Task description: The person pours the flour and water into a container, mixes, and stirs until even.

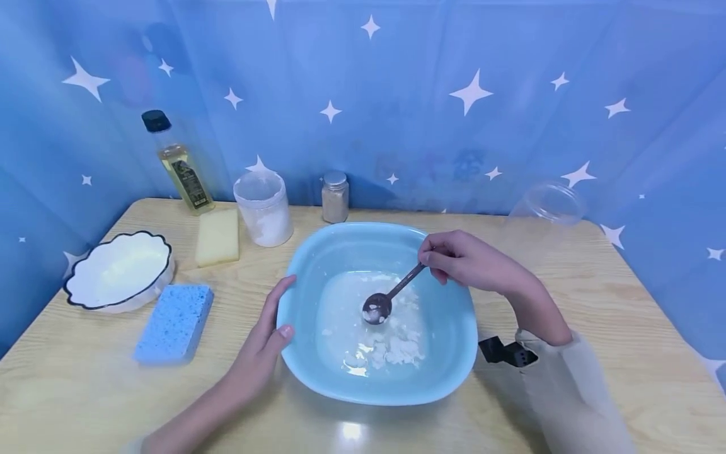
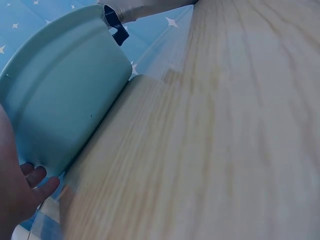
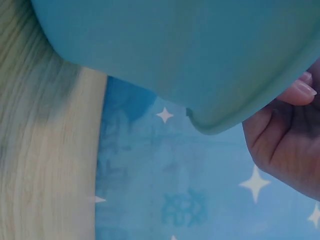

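A light blue plastic basin [image 1: 462, 353] stands on the table, with cloudy water and white clumps in it. My left hand [image 1: 265, 337] holds its left rim, thumb and forefinger at the edge; in the left wrist view several fingertips [image 2: 36, 176] touch the outer wall. Above the basin's right rim, my right hand [image 1: 462, 258] pinches the handle of a dark brown spoon [image 1: 377, 308]. The spoon slants down left, its bowl at the water with some white bits in it. The right wrist view shows the right hand [image 3: 287, 135] beside the rim, the spoon hidden.
Left of the basin are a blue sponge [image 1: 174, 323], a scalloped white bowl [image 1: 121, 271] and a pale yellow sponge [image 1: 218, 238]. An oil bottle [image 1: 184, 170], a tub of white powder [image 1: 264, 211] and a small shaker jar [image 1: 335, 198] stand behind. A clear container [image 1: 550, 205] stands back right.
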Available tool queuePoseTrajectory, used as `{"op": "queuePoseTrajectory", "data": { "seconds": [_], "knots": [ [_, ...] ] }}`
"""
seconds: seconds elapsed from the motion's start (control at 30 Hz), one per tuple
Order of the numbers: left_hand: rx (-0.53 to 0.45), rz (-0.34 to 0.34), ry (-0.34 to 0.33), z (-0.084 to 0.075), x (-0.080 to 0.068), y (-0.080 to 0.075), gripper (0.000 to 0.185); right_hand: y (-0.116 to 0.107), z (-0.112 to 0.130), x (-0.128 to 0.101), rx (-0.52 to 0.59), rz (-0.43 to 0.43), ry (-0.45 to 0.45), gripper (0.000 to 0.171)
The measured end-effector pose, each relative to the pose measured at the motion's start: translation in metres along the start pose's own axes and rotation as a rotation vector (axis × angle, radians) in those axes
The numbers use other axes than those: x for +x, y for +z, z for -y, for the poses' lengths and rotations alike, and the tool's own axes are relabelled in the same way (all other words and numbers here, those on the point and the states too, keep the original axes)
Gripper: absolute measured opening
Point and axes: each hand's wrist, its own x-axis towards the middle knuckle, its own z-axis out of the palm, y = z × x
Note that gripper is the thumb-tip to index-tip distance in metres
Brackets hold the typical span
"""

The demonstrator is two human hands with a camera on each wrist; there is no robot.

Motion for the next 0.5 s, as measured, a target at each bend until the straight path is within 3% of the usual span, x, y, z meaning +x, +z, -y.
{"op": "queuePoseTrajectory", "data": {
  "seconds": [0.5],
  "knots": [
    [0.019, 0.017, -0.017, -0.0012, 0.0009, -0.0030, 0.056, -0.0027, 0.0092, -0.0060, -0.088, -0.118, -0.034, 0.017]
  ]
}}
